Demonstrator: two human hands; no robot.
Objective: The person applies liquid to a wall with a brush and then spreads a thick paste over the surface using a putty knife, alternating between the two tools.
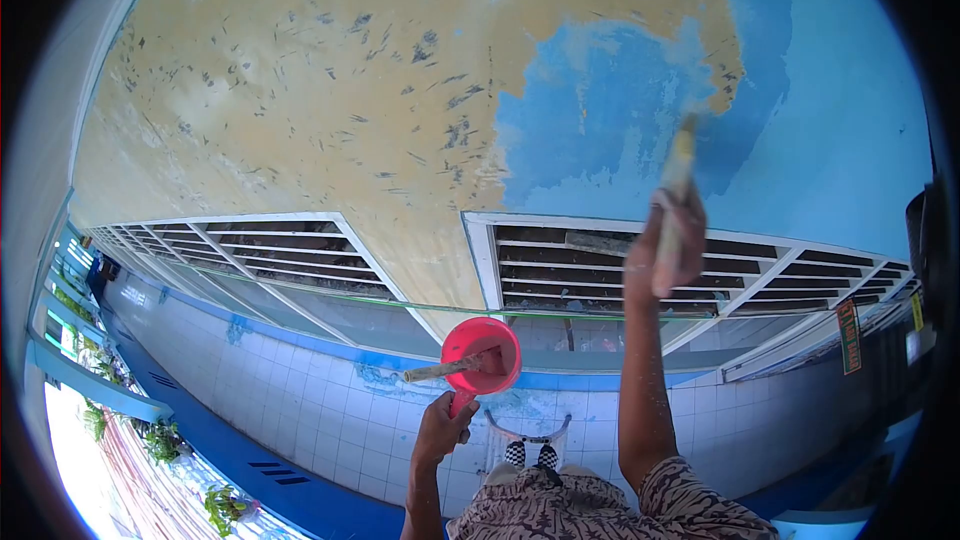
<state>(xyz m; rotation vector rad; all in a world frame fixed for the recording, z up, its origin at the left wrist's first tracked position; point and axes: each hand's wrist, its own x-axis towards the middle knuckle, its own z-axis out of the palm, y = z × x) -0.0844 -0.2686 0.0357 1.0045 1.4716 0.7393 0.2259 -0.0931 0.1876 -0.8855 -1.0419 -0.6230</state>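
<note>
My left hand (pixel 440 428) is wrapped round the handle of a pink plastic dipper (pixel 511 344), held low in front of me. A wooden-handled tool (pixel 430 373) leans in the dipper, its handle sticking out over the left rim. My right hand (pixel 682 235), raised and smeared by motion, grips a long wooden-handled tool (pixel 677 175). Its blurred tip overlaps the blue patch, close to the ragged edge of the yellowish coat. The wall (pixel 400 130) is yellowish with grey scrape marks on the left and blue on the right.
Louvred windows (pixel 620 265) with white frames run below the painted area. Under my checkered shoes (pixel 516 454) is a narrow white support (pixel 560 432) above the tiled floor (pixel 330 430). A blue ledge (pixel 230 450) and potted plants (pixel 225 508) line the left side. An orange sign (pixel 848 335) hangs right.
</note>
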